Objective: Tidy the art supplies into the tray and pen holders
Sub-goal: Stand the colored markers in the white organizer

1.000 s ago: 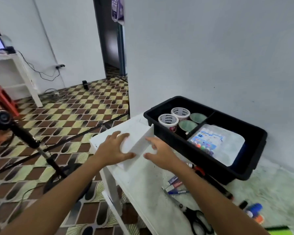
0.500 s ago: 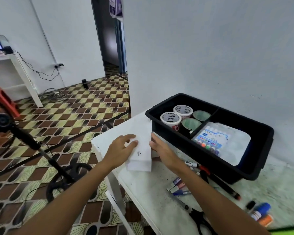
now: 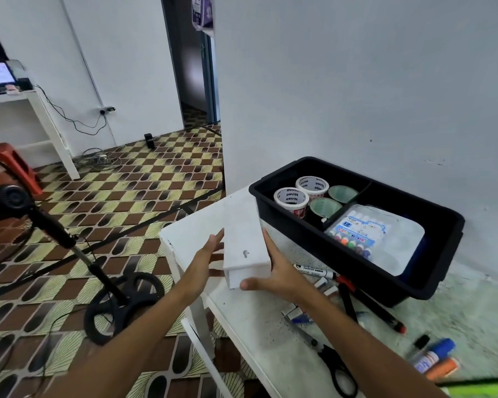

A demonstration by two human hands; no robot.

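Both hands, left hand (image 3: 206, 261) and right hand (image 3: 279, 272), now clamp the white box (image 3: 246, 248) between flat palms, turned end-on since a second ago (probably a pen holder), just left of the black tray (image 3: 431, 285) on the worktop (image 3: 259, 326).

Two bare forearms are seen entering from the bottom edge, ending in a bare left hand (image 3: 204, 261) and a bare right hand (image 3: 282, 275). No sleeves are worn within view; both arms are uncovered up to the frame edge. Nothing is worn on either wrist or on the fingers that show. Short, unpainted nails are made out on the left fingertips (image 3: 219, 235) and on the right thumb. The rest of the person is cut off by the frame.
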